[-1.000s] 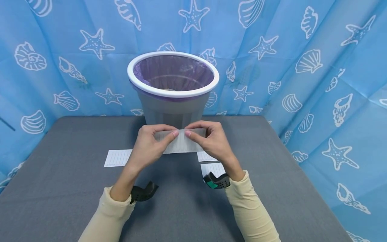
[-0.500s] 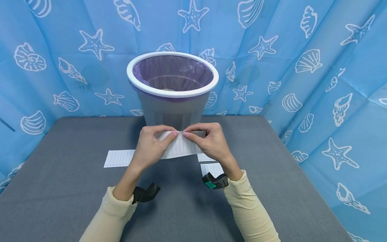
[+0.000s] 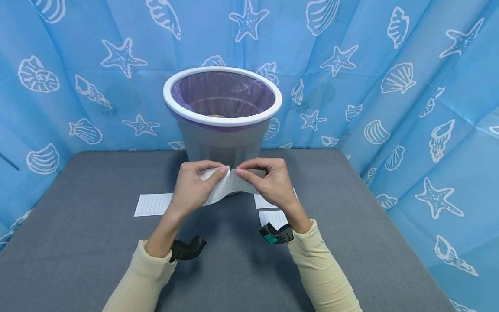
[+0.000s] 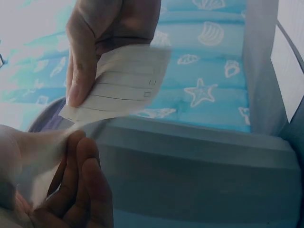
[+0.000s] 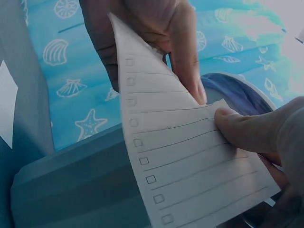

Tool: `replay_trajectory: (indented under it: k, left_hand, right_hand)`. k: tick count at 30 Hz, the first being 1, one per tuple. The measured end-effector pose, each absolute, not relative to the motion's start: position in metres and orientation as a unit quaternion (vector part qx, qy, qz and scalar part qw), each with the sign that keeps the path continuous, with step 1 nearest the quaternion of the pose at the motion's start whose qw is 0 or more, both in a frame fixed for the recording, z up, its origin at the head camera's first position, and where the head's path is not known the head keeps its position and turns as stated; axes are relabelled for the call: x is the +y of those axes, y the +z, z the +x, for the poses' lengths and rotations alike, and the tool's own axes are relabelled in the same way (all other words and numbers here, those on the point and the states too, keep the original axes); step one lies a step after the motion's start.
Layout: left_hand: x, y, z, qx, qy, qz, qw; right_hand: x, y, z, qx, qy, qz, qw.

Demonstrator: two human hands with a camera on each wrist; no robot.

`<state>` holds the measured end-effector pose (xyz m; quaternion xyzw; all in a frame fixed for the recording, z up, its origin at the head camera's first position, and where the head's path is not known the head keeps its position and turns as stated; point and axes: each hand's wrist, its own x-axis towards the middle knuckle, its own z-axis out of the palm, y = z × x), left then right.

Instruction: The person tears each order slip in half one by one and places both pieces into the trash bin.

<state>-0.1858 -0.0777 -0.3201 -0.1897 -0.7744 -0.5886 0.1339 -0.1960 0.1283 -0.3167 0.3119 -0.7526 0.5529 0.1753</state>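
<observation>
Close in front of the bin, both hands hold one lined sheet of paper point(image 3: 222, 189) printed with a column of small checkboxes. The left hand point(image 3: 191, 186) pinches its top edge between thumb and index finger. Right beside it, the right hand point(image 3: 276, 181) pinches the same edge, the thumbtips nearly meeting. Between them the top edge dips in a small notch, and the sheet point(image 5: 185, 152) bends and twists below it in the right wrist view. Seen from the left wrist, the right-hand part of the sheet point(image 4: 126, 88) is curved. Fingers hide both outer ends.
A grey bin point(image 3: 222, 147) with a white rim and purple liner stands at the back of the grey table point(image 3: 351, 242). One lined sheet point(image 3: 153, 204) lies left; two more, an upper sheet point(image 3: 263, 202) and a lower sheet point(image 3: 274, 219), lie right. A blue curtain point(image 3: 374, 99) hangs behind.
The sheet was nearly flat between the hands; now its lower edge is bent, the left part turned toward the camera, and a notch shows at the top. The hands have barely moved.
</observation>
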Motion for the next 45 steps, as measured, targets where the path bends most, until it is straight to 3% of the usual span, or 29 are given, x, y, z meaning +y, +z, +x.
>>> replay_trajectory:
  k: [25,32,38,45]
  left_hand:
    - [-0.099,-0.317,-0.194,-0.773,-0.568,-0.128,0.25]
    - [-0.102,-0.311,-0.187,-0.767,-0.577,-0.124,0.252]
    - [-0.107,-0.294,-0.178,-0.755,-0.581,-0.132,0.273]
    - [-0.115,-0.248,-0.18,-0.735,-0.579,-0.157,0.317]
  right_hand:
    - [0.147,-0.307,-0.192,-0.722,0.595,0.265,0.234]
    - [0.151,-0.305,-0.189,-0.723,0.598,0.26,0.228]
    - [0.159,-0.289,-0.191,-0.722,0.598,0.267,0.223]
    - [0.172,-0.243,-0.202,-0.706,0.608,0.274,0.238]
